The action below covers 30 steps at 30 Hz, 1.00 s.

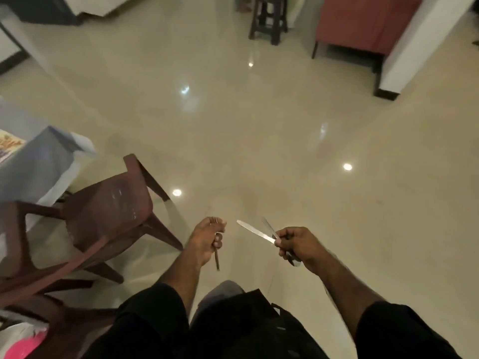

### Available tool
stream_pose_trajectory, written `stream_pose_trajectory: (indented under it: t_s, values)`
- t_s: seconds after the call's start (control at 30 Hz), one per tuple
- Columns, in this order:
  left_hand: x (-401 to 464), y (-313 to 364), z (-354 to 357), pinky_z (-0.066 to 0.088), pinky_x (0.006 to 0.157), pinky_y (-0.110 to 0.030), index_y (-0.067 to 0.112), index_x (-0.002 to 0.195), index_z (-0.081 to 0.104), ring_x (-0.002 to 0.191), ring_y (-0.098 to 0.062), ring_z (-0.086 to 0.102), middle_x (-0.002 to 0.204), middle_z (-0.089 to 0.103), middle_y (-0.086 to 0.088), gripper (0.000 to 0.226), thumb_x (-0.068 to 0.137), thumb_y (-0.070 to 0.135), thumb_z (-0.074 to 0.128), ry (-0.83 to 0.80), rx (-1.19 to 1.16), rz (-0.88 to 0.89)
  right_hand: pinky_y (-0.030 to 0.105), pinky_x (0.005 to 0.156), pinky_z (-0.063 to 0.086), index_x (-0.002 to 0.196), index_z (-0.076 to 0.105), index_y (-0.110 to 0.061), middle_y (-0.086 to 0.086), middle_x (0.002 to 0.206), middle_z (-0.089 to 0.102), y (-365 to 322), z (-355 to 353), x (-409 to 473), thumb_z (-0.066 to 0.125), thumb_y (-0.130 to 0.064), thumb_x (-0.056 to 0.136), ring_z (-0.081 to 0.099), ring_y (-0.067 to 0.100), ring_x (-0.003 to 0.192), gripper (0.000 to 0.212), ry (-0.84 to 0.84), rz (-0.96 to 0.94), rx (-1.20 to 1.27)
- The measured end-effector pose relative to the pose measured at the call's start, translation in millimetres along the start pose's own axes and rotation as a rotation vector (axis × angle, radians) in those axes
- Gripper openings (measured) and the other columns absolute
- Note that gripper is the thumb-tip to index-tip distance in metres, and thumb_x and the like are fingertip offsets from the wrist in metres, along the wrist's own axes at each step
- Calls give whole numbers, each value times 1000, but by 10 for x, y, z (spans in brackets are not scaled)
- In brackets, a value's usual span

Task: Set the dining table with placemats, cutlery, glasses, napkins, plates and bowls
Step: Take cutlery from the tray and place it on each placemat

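Person stands on glossy beige floor [259,151], walking space ahead, nothing of the place settings in front. Table [39,161] with pale blue cloth sits off to the person's left, well apart from both hands, only its corner in view; a printed placemat [9,147] lies at its edge, partly cut off. Brown plastic chair [103,211] stands between table and person, just beside the left arm. Second chair [39,294] lower left, partly out of view. Far back: dark stool [269,19], red cabinet [363,22]. Left hand [207,242] nearer the table, fingers curled tight round forks [217,255], how many cannot tell; tines poke out above the fist, handles hang down below, long axis roughly upright in view. Right hand [295,244] farther from table, fingers wrapped round handles of knives [255,231], two blades fan out, pointing up and left toward the left hand, not touching it. Judgement: cutlery is in transit, not yet laid; next move likely a turn to the left round the chair to reach the table. Risk: blades point across the body, and the chair blocks a straight approach. Frame is motion-blurred at the edges.
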<state>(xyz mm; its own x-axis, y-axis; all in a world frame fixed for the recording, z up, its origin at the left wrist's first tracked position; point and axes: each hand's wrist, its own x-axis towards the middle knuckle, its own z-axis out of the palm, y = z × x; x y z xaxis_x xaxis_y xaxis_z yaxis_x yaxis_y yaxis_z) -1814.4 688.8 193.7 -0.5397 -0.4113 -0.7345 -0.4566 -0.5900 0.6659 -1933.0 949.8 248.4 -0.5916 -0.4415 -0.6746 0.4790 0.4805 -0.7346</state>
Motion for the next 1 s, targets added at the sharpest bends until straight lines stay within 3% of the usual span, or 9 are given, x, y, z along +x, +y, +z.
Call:
stream_pose_trajectory:
  t_s: [0.1, 0.3, 0.53, 0.8, 0.93, 1.0]
  values:
    - [307, 376, 15, 27, 40, -21, 7, 96, 64, 50, -10, 37, 81, 61, -11, 11, 94, 0, 72, -92, -119, 10, 25, 48, 48, 98, 73, 2, 14, 71, 66, -593, 44, 658, 70, 5, 93, 61, 19, 54, 7, -41, -10, -56]
    - [1267, 1261, -89, 28, 45, -21, 0, 112, 67, 56, -10, 39, 102, 74, -15, 13, 99, 1, 69, -147, -161, 69, 28, 51, 51, 100, 75, 1, 14, 74, 71, -1570, 452, 1886, 70, 3, 93, 65, 21, 61, 9, -97, 0, -175]
    - [2244, 2628, -461, 26, 46, -23, 2, 106, 73, 54, -11, 39, 101, 74, -16, 8, 101, 3, 67, -223, -176, 126, 34, 58, 48, 103, 73, 4, 24, 85, 73, -2861, 890, 2924, 76, -3, 90, 69, 33, 73, 14, -116, 39, -233]
    - [3043, 3696, -1400, 29, 48, -23, 5, 108, 75, 57, -10, 41, 77, 61, -1, 14, 94, 1, 74, -59, -372, 181, 43, 73, 57, 101, 74, 1, 24, 92, 76, -4219, 2240, 4202, 74, 1, 91, 74, 34, 78, 10, -317, 8, -363]
    - [3626, 4234, -1961, 31, 44, -21, 3, 98, 74, 57, -10, 43, 96, 67, -17, 7, 94, -2, 73, 133, -546, 222, 32, 62, 58, 104, 73, -2, 16, 87, 78, -4821, 2971, 4967, 67, -7, 99, 74, 19, 68, 9, -400, -53, -468]
    - [3945, 4554, -2256, 33, 43, -20, 6, 93, 73, 58, -10, 43, 100, 67, -20, 10, 97, -2, 70, 239, -622, 230, 35, 64, 61, 105, 72, -3, 16, 88, 78, -5156, 3307, 5381, 66, -8, 100, 76, 20, 69, 9, -442, -55, -492]
